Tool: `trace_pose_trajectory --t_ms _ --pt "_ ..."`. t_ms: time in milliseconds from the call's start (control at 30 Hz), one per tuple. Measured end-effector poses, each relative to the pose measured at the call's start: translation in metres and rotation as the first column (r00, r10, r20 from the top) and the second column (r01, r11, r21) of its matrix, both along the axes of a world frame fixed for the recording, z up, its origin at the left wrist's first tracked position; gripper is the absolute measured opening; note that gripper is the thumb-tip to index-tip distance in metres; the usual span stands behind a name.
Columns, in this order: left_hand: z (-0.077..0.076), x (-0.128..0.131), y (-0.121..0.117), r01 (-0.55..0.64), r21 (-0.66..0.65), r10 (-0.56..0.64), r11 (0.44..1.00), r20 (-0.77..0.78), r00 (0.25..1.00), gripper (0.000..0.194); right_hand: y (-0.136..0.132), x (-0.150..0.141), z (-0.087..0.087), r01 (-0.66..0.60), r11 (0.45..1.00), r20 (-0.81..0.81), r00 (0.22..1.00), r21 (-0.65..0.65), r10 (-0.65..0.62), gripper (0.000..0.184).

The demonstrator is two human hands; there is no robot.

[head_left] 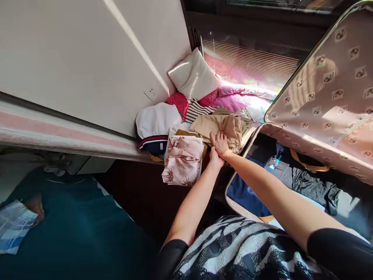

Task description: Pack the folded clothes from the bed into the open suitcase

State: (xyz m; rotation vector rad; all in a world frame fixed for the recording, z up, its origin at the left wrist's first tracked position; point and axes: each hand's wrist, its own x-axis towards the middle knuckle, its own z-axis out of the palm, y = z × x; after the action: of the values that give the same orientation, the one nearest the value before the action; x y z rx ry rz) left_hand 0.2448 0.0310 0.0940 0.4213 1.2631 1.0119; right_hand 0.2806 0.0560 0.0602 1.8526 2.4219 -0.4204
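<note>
My right hand [220, 144] rests with fingers spread on top of a folded khaki garment [214, 124]. Just below it, close to the right wrist, my left hand [216, 158] is at the front edge of the same pile; most of its fingers are hidden. Beside the left hand lies a folded pale pink cloth with dark palm prints [183, 157]. Behind the khaki garment is a black-and-white striped cloth [199, 111].
An open suitcase [309, 134] with a pink patterned lining stands at the right, holding dark clothes [314, 182]. A white bundle [159, 118] and a white cushion [194, 74] lean near the wall. A teal-covered bed [75, 221] is at lower left, with a plaid cloth [17, 225].
</note>
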Motion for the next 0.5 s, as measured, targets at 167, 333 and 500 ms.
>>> trace_pose_trajectory --t_ms 167,333,500 --pt "0.013 -0.002 -0.040 -0.140 -0.310 0.128 0.940 -0.059 0.990 0.047 -0.001 0.000 0.012 0.009 0.999 -0.042 0.999 -0.052 -0.011 0.069" --pt "0.030 -0.040 -0.098 0.081 0.248 0.002 0.965 -0.316 0.949 0.044 -0.044 0.068 0.066 0.034 0.999 -0.118 0.992 -0.037 -0.038 0.069" --pt "0.051 -0.123 -0.152 0.323 0.540 0.305 0.777 -0.773 0.557 0.046 -0.166 0.240 0.085 0.420 0.901 -0.174 0.884 -0.112 -0.434 0.059"
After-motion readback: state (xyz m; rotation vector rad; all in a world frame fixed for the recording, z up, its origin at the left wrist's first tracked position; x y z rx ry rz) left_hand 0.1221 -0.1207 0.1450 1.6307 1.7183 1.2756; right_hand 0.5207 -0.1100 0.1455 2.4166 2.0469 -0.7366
